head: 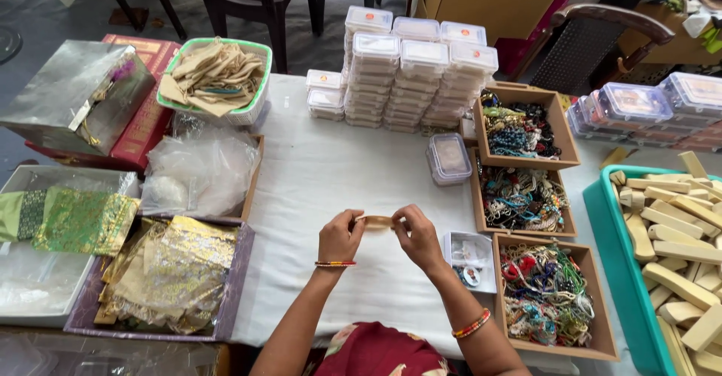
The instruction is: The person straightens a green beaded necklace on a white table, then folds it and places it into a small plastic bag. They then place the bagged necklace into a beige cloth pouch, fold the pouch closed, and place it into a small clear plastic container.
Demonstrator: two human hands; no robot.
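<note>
My left hand (340,235) and my right hand (416,235) together hold a small tan piece (376,221), thin and curved, pinched at each end above the white table cloth (331,180). Both wrists wear red and orange bangles. Right of my right hand sits a small open clear plastic box (468,258) with little items inside.
Three wooden trays of bead strings (526,195) line the right side. A teal tub (621,271) holds several wooden pieces. Stacked clear plastic boxes (410,75) stand at the back. A basket of cloth pouches (214,79), plastic bags (199,169) and shiny fabric bags (169,271) lie left.
</note>
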